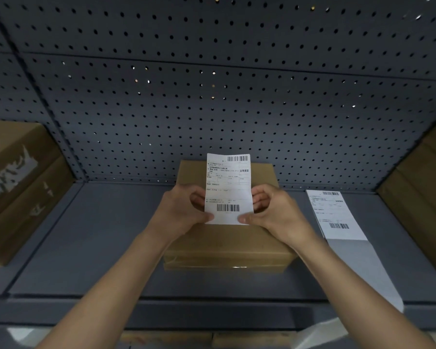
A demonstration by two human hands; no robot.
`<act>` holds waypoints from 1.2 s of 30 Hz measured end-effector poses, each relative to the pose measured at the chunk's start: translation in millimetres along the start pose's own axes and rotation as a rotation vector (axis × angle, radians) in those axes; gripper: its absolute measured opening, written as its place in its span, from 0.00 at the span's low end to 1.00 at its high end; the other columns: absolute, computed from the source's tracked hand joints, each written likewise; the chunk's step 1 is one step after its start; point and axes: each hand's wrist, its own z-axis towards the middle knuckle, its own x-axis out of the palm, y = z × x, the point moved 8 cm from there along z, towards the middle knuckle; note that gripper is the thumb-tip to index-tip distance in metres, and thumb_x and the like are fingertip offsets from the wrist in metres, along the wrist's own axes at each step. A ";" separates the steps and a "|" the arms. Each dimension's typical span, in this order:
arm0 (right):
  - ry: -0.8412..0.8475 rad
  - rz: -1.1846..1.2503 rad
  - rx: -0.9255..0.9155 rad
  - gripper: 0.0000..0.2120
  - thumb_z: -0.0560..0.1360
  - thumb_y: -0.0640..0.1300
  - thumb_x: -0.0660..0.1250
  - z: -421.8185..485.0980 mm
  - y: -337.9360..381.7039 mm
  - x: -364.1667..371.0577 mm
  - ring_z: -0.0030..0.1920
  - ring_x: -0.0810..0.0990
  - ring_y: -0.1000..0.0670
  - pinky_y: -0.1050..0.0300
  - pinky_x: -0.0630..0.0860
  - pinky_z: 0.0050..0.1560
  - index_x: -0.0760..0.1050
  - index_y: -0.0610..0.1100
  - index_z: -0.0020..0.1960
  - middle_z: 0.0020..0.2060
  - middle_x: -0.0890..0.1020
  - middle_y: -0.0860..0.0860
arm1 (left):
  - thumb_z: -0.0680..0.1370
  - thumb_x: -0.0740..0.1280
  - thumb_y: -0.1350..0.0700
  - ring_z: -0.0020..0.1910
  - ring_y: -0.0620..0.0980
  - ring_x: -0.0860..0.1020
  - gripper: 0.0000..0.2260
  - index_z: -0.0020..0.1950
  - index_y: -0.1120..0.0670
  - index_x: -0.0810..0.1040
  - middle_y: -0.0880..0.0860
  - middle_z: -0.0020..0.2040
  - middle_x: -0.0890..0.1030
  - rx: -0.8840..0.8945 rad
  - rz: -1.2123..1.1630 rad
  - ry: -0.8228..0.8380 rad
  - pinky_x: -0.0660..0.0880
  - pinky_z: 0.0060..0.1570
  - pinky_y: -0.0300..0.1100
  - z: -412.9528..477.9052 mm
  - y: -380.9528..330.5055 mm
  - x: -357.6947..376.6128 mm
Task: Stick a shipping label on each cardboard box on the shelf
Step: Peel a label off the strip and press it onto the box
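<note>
A white shipping label [228,182] with two barcodes is held upright above a flat cardboard box [227,245] in the middle of the grey shelf [98,235]. My left hand [184,210] pinches the label's lower left edge. My right hand [275,212] pinches its lower right edge. The label hides part of the box top behind it. Whether it touches the box I cannot tell.
A strip of labels on backing paper [337,217] lies on the shelf right of the box and hangs over the front edge. A large cardboard box [18,187] with torn label remains stands at the left. Another box [420,197] stands at the right. A grey pegboard [212,96] forms the back wall.
</note>
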 end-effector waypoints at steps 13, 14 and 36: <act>-0.091 -0.266 -0.099 0.30 0.66 0.51 0.80 -11.2 4.4 -1.8 0.61 0.72 0.52 0.58 0.69 0.60 0.76 0.53 0.66 0.58 0.76 0.53 | 0.69 0.77 0.48 0.63 0.50 0.72 0.20 0.60 0.38 0.79 0.45 0.60 0.77 0.054 0.221 -0.096 0.71 0.62 0.53 -7.1 -2.8 -2.4; -0.093 -0.274 -0.104 0.29 0.66 0.51 0.80 -11.3 4.4 -1.8 0.61 0.72 0.52 0.58 0.69 0.60 0.76 0.53 0.66 0.59 0.77 0.53 | 0.70 0.76 0.46 0.65 0.53 0.70 0.22 0.62 0.36 0.78 0.46 0.63 0.75 0.027 0.244 -0.098 0.68 0.65 0.56 -8.3 -2.5 -3.3; -0.203 -0.477 -0.034 0.35 0.72 0.64 0.70 54.4 -13.1 -12.1 0.68 0.67 0.43 0.47 0.63 0.68 0.69 0.47 0.73 0.66 0.73 0.47 | 0.73 0.68 0.35 0.67 0.63 0.63 0.32 0.72 0.50 0.71 0.56 0.69 0.65 -0.078 0.312 -0.222 0.63 0.67 0.57 46.3 12.4 -6.5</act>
